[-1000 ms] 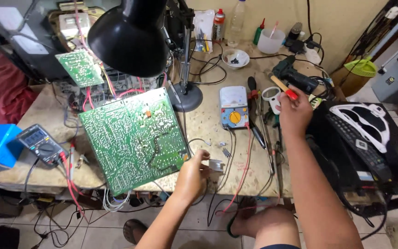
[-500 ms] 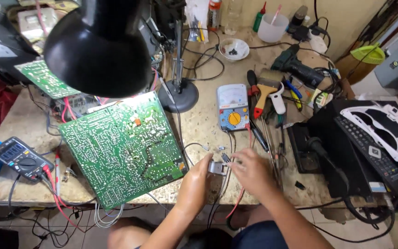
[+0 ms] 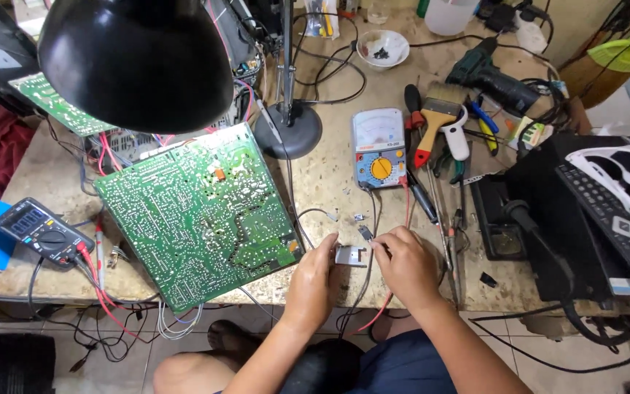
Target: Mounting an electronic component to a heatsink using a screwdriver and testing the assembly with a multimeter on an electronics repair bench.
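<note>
Bench top was speckled stone (image 3: 329,182), worn and cluttered; a large green circuit board (image 3: 198,215) with fine pale traces lay tilted at left, beside a glossy black lamp shade (image 3: 136,62) and a grey dial meter (image 3: 378,149) with an orange knob. A small flat metal plate (image 3: 350,255), dull silver and roughly rectangular, sat at the front edge between both hands. Left hand (image 3: 315,281) pinched its left edge with fingers curled; right hand (image 3: 406,266) was closed loosely, fingertips touching the plate's right side.
</note>
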